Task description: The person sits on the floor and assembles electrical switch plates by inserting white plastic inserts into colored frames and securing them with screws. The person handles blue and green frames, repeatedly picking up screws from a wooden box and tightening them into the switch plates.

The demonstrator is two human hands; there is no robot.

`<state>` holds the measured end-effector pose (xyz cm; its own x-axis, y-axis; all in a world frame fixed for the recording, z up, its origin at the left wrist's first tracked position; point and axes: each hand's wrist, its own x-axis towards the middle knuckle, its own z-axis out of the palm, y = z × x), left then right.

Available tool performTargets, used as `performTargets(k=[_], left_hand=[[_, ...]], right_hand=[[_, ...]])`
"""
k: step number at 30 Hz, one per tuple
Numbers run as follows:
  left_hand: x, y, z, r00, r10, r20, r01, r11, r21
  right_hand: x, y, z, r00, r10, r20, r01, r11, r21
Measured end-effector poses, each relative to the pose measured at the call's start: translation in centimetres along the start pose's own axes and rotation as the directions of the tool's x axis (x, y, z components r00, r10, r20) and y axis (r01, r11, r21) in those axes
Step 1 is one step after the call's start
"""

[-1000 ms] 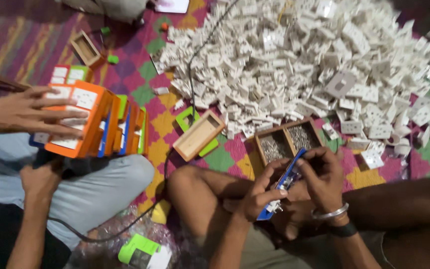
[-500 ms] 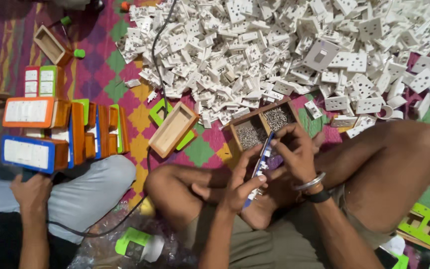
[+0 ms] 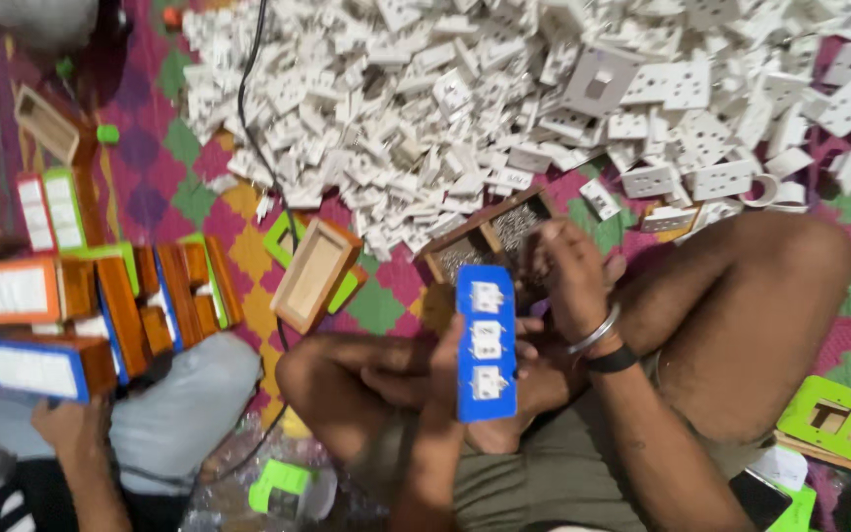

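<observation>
Colourful diamond-patterned floor mat [image 3: 386, 305], dim light

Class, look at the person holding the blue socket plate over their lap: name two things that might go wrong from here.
1. The left hand grips the blue plate only by one edge, so it might tip or drop.
2. The right hand reaches into the small wooden tray beside the heaped white sockets; a nudge might spill its small parts onto the mat.

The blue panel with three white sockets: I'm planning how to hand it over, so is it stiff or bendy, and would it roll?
The blue panel looks stiff: it stays straight, held upright by the left hand. Flat and rectangular, so it should not roll. Probably light.
</observation>
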<state>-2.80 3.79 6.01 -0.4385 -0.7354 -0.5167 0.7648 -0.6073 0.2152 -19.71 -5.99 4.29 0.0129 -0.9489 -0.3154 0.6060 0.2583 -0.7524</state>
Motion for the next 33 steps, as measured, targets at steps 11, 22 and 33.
performTargets(k=[11,22,33], left_hand=[[-3.9,20.3,-3.7,0.633,0.723,0.277,0.383,-0.604,0.699],[-1.6,20.8,-8.5,0.646,0.752,0.13,0.473,-0.528,0.706],[0.3,20.4,-8.0,0.566,0.824,0.012,0.545,-0.385,0.745]], right_hand=[[2.0,0.1,-1.8,0.974,0.226,0.002,-0.226,0.974,-0.025],[3.1,1.5,-3.8,0.97,0.24,-0.026,-0.242,0.966,-0.094],[4.9,1.5,-5.6,0.966,0.259,-0.001,-0.257,0.955,-0.146]])
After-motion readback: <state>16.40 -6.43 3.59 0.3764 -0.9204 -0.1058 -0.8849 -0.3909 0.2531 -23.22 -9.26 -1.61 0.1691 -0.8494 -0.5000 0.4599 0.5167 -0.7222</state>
